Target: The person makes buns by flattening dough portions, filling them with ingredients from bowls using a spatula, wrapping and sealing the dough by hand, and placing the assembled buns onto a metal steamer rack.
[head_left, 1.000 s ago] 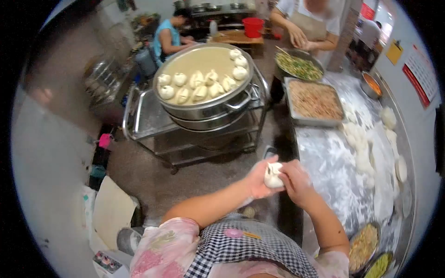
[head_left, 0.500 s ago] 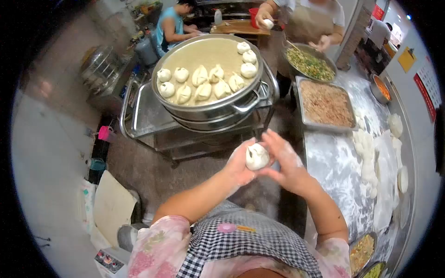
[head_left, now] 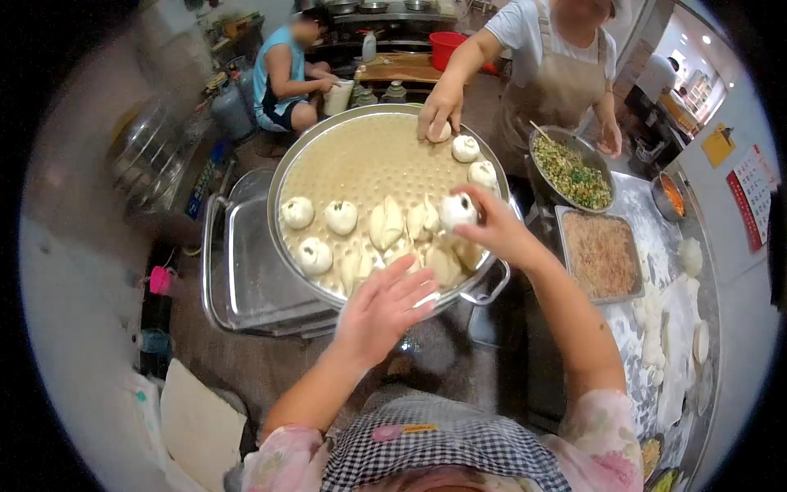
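Note:
Between the thumb and fingers of my right hand (head_left: pixel 496 225) is a round stuffed bun (head_left: pixel 458 211) with a dark opening in its top. I hold it over the right side of the large steamer tray (head_left: pixel 361 148). My left hand (head_left: pixel 384 305) holds nothing; its fingers are spread above the tray's near rim. Pleated, long dumplings (head_left: pixel 386 223) lie just beyond my hands, some partly hidden by them. Round buns (head_left: pixel 340 217) sit on the left of the tray, and others (head_left: pixel 465 148) line its right edge.
A co-worker's hand (head_left: pixel 440 111) sets a bun at the tray's far right rim. To the right stand a bowl of chopped vegetable filling (head_left: pixel 574 174), a pan of minced filling (head_left: pixel 602 254) and a floured worktop with dough (head_left: pixel 652 328). Another person (head_left: pixel 287 70) sits at the back left.
My hands have parted and moved forward to the steamer; the right one has carried the bun over the tray. The co-worker's hand has come down to the far rim with a bun.

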Demonstrator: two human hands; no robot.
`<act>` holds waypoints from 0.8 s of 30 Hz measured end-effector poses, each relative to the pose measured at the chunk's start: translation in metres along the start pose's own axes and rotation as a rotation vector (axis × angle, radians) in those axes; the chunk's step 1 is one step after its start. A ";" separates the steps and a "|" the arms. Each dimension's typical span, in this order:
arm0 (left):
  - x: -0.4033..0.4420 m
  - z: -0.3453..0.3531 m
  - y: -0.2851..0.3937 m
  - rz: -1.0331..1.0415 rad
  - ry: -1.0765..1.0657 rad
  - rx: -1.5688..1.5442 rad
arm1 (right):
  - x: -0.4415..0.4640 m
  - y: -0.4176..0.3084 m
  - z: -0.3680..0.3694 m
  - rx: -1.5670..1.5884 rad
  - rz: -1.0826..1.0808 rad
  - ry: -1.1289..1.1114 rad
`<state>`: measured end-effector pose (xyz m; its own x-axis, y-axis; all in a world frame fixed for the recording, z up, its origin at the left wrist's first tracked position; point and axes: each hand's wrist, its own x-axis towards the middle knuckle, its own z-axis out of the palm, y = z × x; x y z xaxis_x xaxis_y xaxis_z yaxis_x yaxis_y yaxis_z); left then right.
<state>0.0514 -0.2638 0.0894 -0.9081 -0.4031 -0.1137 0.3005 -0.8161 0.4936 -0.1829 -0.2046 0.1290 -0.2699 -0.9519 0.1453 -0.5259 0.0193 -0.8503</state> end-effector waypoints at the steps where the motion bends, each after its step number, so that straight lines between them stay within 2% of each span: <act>1: -0.002 -0.008 0.012 0.024 -0.038 0.020 | 0.026 0.023 0.003 -0.075 -0.109 0.045; 5: -0.017 -0.040 0.049 0.068 0.003 0.075 | 0.082 0.049 0.006 -0.258 0.203 -0.100; 8: -0.026 -0.065 0.065 0.084 0.005 0.084 | 0.093 0.078 0.004 -0.490 0.267 -0.185; 9: -0.030 -0.070 0.069 0.086 0.008 0.102 | 0.094 0.083 0.001 -0.545 0.137 -0.117; 13: -0.033 -0.087 0.077 0.092 -0.046 0.054 | 0.103 0.064 -0.008 -0.425 0.329 0.014; 16: -0.025 -0.089 0.077 0.079 -0.131 0.001 | 0.106 0.058 -0.001 -0.567 0.451 -0.010; 20: -0.016 -0.089 0.073 0.016 -0.144 -0.021 | 0.102 0.058 0.012 -0.651 0.421 0.043; 21: -0.015 -0.087 0.072 0.012 -0.143 -0.009 | 0.099 0.068 0.018 -0.705 0.314 0.108; 24: -0.011 -0.077 0.068 0.013 -0.123 0.019 | 0.093 0.095 0.031 -0.903 0.247 0.089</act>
<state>0.1046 -0.3462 0.0576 -0.9334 -0.3587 -0.0012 0.3079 -0.8030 0.5103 -0.2333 -0.3008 0.0458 -0.4987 -0.8628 0.0828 -0.8618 0.4834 -0.1538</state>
